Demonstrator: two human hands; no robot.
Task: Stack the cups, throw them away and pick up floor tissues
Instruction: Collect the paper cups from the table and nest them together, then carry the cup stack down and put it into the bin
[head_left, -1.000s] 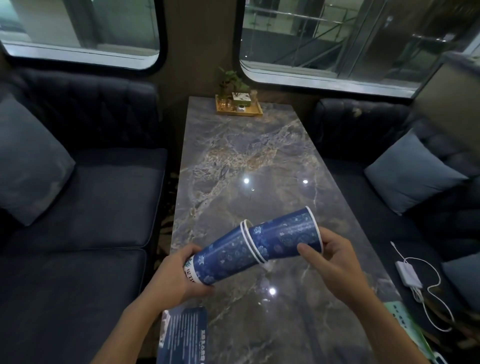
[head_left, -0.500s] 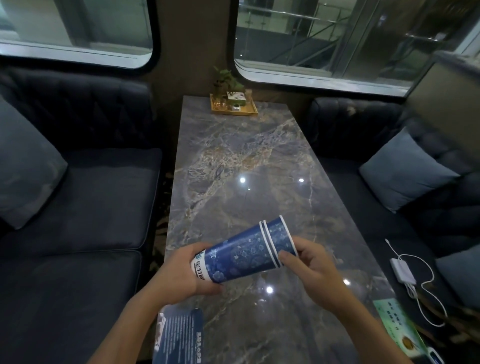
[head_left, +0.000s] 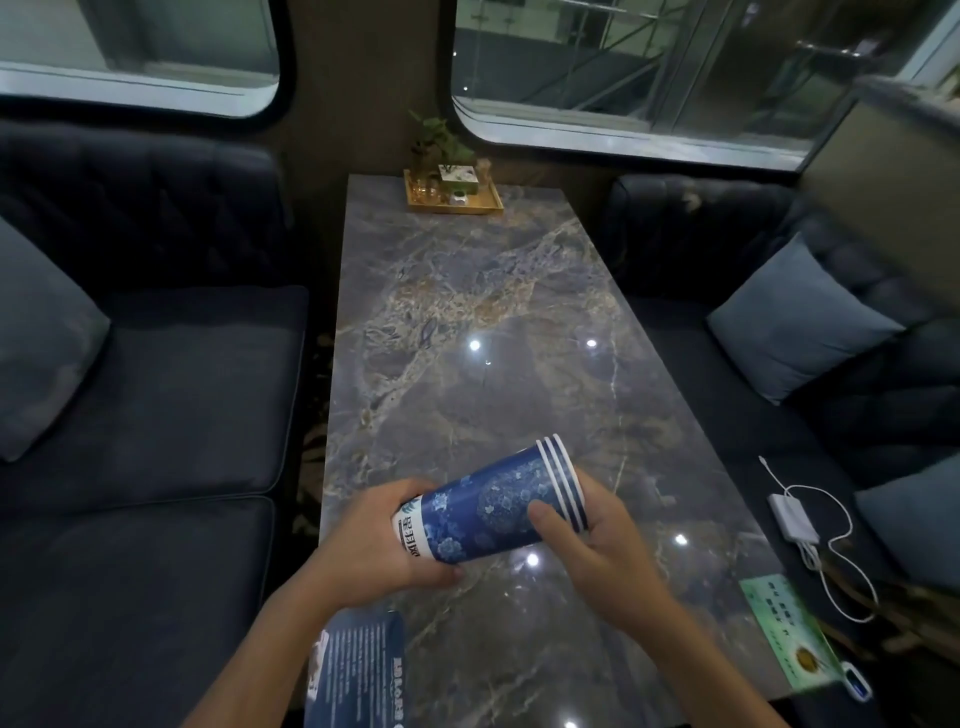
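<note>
since the earlier frame the last cup has slid fully home, so the blue floral paper cups are nested, rims bunched. they lie nearly level above the grey marble table, long axis lower left to upper right. left hand clasps the base, right hand the rims. dark leaflet below; nothing blocks carrying them off.

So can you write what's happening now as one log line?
step: stacking | cups: nested, tilted above table | left hand: base | right hand: rims | floor tissues: unseen
</note>
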